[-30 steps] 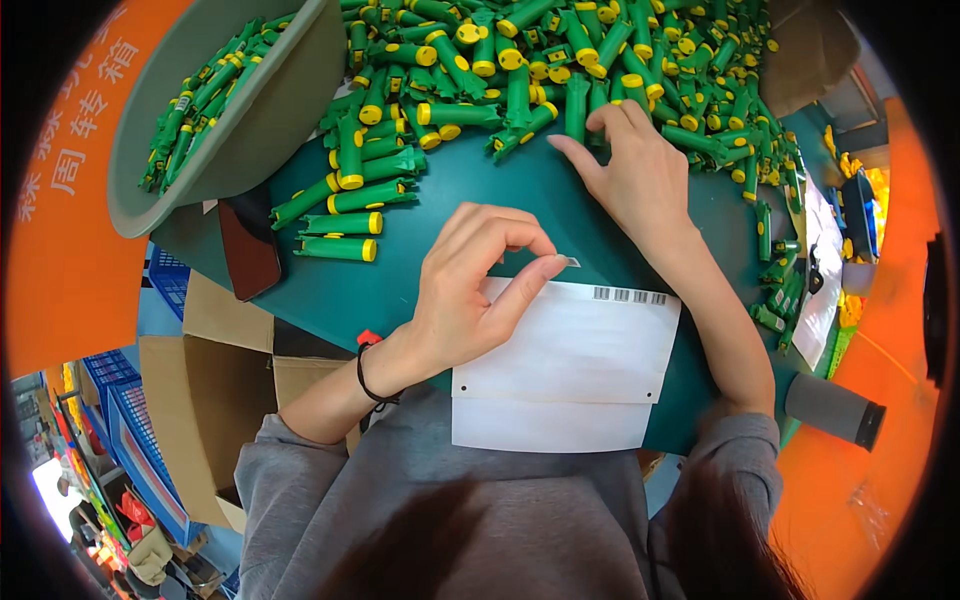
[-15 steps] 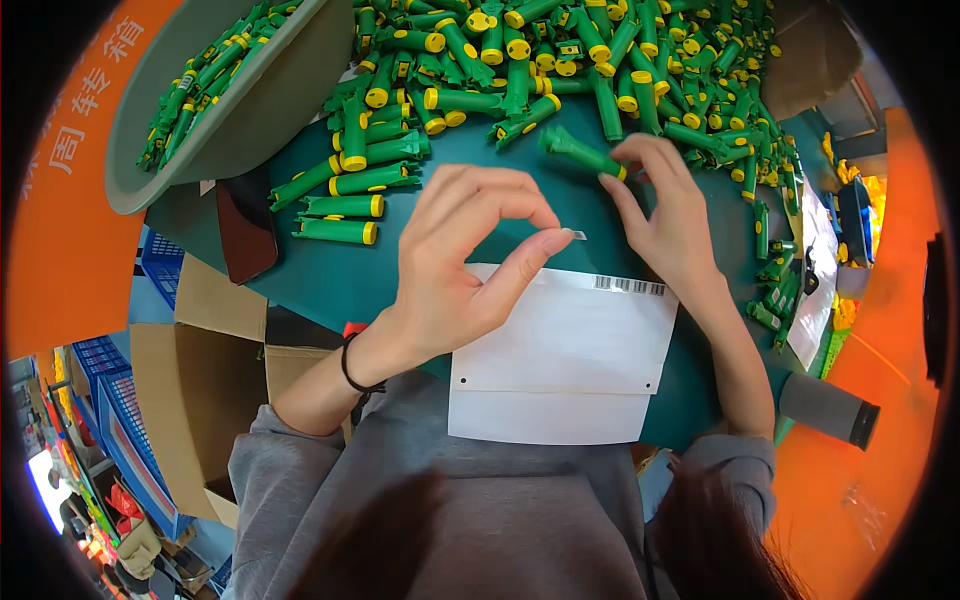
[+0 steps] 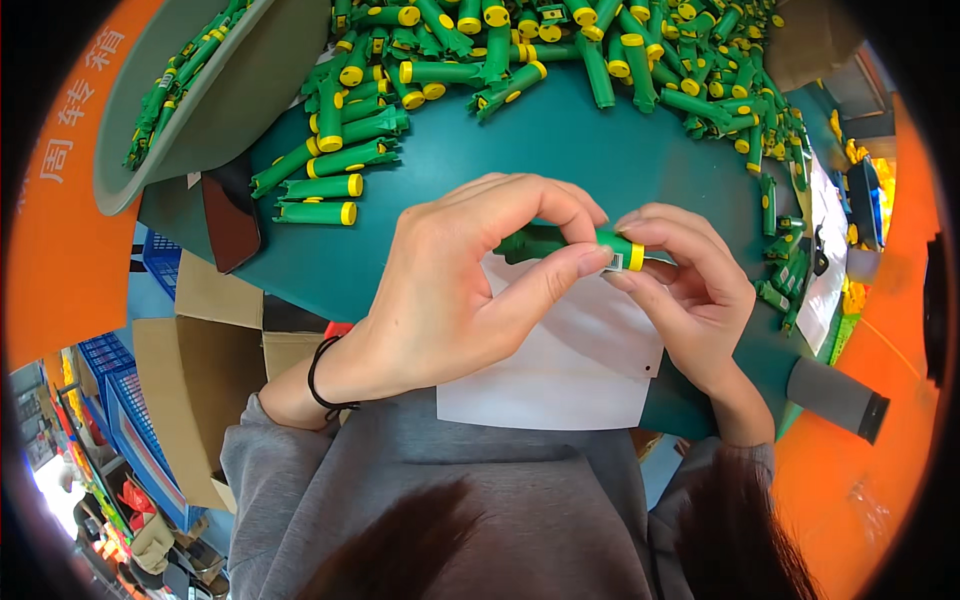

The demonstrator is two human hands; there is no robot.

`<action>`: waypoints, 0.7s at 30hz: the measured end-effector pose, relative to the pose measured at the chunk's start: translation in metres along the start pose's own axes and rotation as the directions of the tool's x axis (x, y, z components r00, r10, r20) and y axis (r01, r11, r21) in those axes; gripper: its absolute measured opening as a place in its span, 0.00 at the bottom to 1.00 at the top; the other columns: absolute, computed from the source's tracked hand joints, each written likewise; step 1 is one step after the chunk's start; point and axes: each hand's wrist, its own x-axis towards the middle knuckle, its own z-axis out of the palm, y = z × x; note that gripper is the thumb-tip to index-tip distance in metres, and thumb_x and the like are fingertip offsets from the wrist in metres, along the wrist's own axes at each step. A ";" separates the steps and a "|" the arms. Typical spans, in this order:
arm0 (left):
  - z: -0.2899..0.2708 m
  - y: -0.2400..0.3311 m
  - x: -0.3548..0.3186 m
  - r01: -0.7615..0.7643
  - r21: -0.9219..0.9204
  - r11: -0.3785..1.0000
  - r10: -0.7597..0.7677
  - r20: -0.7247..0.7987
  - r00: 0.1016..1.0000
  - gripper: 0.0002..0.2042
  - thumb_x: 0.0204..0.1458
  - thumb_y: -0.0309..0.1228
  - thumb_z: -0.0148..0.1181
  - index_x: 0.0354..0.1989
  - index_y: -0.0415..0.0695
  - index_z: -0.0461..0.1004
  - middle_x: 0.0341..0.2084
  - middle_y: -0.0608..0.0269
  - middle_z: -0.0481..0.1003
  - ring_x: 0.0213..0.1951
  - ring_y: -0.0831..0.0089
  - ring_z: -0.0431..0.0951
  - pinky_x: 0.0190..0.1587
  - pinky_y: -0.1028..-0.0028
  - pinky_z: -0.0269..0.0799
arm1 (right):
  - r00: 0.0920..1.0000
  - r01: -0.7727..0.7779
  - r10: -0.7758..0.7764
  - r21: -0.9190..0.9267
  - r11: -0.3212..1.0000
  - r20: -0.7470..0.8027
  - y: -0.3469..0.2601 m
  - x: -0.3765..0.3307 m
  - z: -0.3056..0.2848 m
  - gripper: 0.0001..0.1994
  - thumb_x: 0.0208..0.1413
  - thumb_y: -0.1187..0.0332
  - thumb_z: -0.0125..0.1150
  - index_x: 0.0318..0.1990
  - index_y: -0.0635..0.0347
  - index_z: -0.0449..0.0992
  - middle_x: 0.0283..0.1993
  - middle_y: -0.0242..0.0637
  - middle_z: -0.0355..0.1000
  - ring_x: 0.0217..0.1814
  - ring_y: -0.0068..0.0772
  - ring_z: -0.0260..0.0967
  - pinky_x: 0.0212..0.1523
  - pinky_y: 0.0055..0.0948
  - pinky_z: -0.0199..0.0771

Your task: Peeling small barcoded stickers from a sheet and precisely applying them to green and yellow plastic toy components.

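Above a white label sheet (image 3: 540,385), my two hands meet at a green plastic tube with a yellow end cap (image 3: 637,257). My right hand (image 3: 705,295) pinches it by the capped end between thumb and fingers. At the tube's side, just short of the cap, shows a small white barcode sticker (image 3: 616,262). The thumb of my left hand (image 3: 465,285) presses at that sticker, while its index finger curls over the tube. Behind my left fingers the tube's other end is mostly hidden. Whether the sticker is fully stuck down cannot be made out.
Many similar green tubes (image 3: 600,75) are heaped along the table's (image 3: 450,150) far side. A grey-green tub (image 3: 215,120) of tubes tilts at the far left, near a dark red flat object (image 3: 230,220). An open cardboard box (image 3: 185,400) sits left; a grey cylinder (image 3: 835,395) lies right.
My right hand has brought the tube from the far side toward me. My left hand, with the sticker at its fingertips, now touches the tube near its cap.
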 end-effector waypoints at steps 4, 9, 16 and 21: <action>0.001 0.001 -0.001 0.096 -0.031 0.995 -0.095 0.009 0.995 0.06 0.54 0.23 0.68 0.36 0.37 0.78 0.38 0.57 0.82 0.42 0.75 0.79 0.49 0.74 0.73 | 1.000 -0.020 0.020 -0.031 0.999 0.020 -0.001 -0.001 0.000 0.19 0.52 0.88 0.62 0.52 0.69 0.77 0.55 0.46 0.71 0.57 0.37 0.73 0.55 0.32 0.83; 0.000 0.002 -0.003 0.101 0.006 0.995 -0.101 0.021 0.995 0.05 0.54 0.23 0.68 0.36 0.37 0.78 0.38 0.58 0.82 0.40 0.77 0.79 0.48 0.76 0.73 | 0.999 -0.022 0.023 -0.034 0.999 0.032 0.000 -0.002 0.000 0.19 0.52 0.88 0.62 0.52 0.69 0.77 0.55 0.46 0.71 0.57 0.37 0.73 0.55 0.32 0.83; 0.003 0.002 -0.004 0.119 -0.002 0.993 -0.119 -0.005 0.993 0.06 0.53 0.23 0.68 0.36 0.38 0.77 0.37 0.59 0.82 0.39 0.78 0.79 0.47 0.76 0.73 | 0.999 -0.051 0.051 -0.003 0.999 0.020 -0.001 -0.004 0.002 0.18 0.51 0.88 0.64 0.51 0.70 0.76 0.56 0.47 0.70 0.58 0.38 0.72 0.54 0.31 0.83; 0.005 0.003 -0.001 0.179 -0.047 0.983 -0.180 -0.012 0.984 0.06 0.53 0.25 0.69 0.35 0.39 0.77 0.35 0.60 0.82 0.38 0.81 0.77 0.43 0.78 0.72 | 0.998 -0.060 0.060 0.013 0.998 0.021 0.001 -0.005 -0.001 0.19 0.50 0.88 0.66 0.51 0.70 0.76 0.56 0.47 0.69 0.58 0.39 0.71 0.53 0.31 0.84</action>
